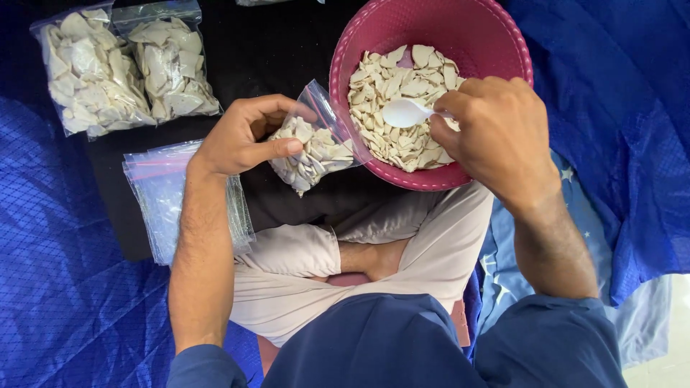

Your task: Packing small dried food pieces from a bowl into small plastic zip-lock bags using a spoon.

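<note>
Blue bedding and a black cloth (287, 50) form the floor where a half-filled clear zip bag (313, 147) is pinched open by the left hand (241, 136) fingers, while a white plastic spoon (406, 113) is gripped by the right hand (499, 129) fingers over pale chips in the pink basin (496, 36), beside the bag's mouth.

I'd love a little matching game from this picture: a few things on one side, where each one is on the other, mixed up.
Things:
1. white spoon
2. half-filled bag
3. two filled bags
4. stack of empty bags

Places:
A. under the left forearm
B. top left, on the black mat
C. in the right hand, over the pink basin
D. in the left hand, beside the basin

Pairs: 1-C, 2-D, 3-B, 4-A
</note>
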